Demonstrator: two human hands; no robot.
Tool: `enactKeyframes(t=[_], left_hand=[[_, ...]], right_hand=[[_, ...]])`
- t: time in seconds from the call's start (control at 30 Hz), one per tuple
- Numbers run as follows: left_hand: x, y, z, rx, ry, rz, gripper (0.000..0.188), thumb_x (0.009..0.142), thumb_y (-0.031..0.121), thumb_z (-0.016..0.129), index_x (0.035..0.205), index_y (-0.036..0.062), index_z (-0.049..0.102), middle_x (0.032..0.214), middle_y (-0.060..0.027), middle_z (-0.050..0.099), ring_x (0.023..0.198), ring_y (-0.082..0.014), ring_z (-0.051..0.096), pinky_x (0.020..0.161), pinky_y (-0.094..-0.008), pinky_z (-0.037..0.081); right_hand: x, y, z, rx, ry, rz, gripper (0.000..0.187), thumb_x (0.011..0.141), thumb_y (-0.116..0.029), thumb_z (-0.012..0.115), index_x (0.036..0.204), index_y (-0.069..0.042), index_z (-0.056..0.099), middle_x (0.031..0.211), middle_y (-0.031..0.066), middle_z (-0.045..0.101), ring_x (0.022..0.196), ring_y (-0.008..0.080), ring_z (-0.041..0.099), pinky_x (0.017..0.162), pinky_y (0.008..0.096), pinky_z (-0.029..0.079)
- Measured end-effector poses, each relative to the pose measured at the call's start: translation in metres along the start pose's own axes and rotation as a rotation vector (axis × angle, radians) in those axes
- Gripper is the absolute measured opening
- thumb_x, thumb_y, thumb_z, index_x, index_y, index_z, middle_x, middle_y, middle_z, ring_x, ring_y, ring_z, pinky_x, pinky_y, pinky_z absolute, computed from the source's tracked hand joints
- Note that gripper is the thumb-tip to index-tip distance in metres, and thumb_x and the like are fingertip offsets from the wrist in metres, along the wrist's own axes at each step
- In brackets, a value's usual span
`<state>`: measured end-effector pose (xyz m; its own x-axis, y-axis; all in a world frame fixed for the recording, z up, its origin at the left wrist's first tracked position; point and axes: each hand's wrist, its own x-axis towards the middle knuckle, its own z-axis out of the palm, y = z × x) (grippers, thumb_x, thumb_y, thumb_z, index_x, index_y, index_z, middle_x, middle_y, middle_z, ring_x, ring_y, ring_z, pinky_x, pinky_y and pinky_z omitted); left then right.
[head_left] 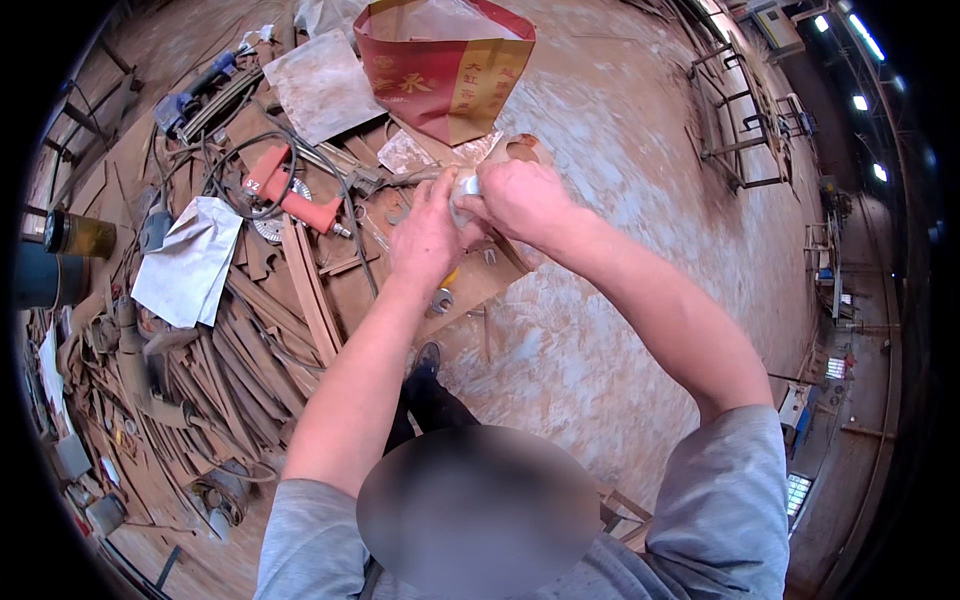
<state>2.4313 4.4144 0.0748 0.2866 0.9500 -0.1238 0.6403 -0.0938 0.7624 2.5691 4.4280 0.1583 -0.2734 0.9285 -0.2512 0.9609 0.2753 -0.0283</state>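
My left hand (428, 228) and my right hand (524, 200) meet at the near edge of a cluttered board. Between them they grip a small silvery, rounded piece (467, 186), mostly covered by the fingers, so its kind cannot be made out. Both hands are closed, thumbs and fingers pressed around it. Just beyond stands a red-and-gold paper bag (420, 90) with an open top. Below my left hand lies an open-end wrench (441, 300). To the left rests a red pistol-shaped power tool (290, 192) with a cable or hose looped by it.
A crumpled white sheet (190, 262) lies on the left among many brown strips (240, 370). A pale square plate (322, 88) sits left of the bag. Dusty concrete floor (640, 230) spreads to the right, with a metal frame (735, 120) farther off.
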Motion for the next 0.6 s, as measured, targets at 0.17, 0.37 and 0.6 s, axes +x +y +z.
enactKeyframes(t=[0.17, 0.37, 0.6], left_hand=[[0.0, -0.007, 0.004, 0.017, 0.067, 0.075, 0.075, 0.073, 0.031, 0.076, 0.136, 0.0155, 0.039, 0.131, -0.0127, 0.05, 0.109, -0.0357, 0.058, 0.086, -0.0473, 0.05], [0.003, -0.009, 0.006, 0.046, 0.055, 0.091, 0.074, 0.073, 0.03, 0.075, 0.137, 0.0157, 0.039, 0.13, -0.0142, 0.051, 0.111, -0.0361, 0.057, 0.086, -0.0469, 0.05], [0.007, -0.015, 0.008, 0.083, 0.06, 0.086, 0.075, 0.074, 0.033, 0.074, 0.138, 0.0165, 0.039, 0.134, -0.0128, 0.05, 0.114, -0.035, 0.056, 0.088, -0.0471, 0.049]], right_hand=[[0.001, 0.007, 0.0, -0.046, 0.076, -0.177, 0.034, 0.085, -0.035, 0.061, 0.088, -0.001, 0.063, 0.078, 0.0197, 0.067, 0.075, 0.0363, 0.067, 0.065, 0.0464, 0.053], [0.002, -0.001, 0.011, -0.037, 0.058, 0.007, 0.027, 0.083, -0.029, 0.063, 0.09, -0.003, 0.066, 0.083, 0.0181, 0.069, 0.079, 0.0334, 0.068, 0.068, 0.0434, 0.055], [0.004, -0.005, 0.011, -0.047, 0.034, -0.026, 0.025, 0.082, -0.026, 0.061, 0.094, -0.004, 0.062, 0.088, 0.0177, 0.067, 0.082, 0.0361, 0.066, 0.07, 0.0453, 0.054]])
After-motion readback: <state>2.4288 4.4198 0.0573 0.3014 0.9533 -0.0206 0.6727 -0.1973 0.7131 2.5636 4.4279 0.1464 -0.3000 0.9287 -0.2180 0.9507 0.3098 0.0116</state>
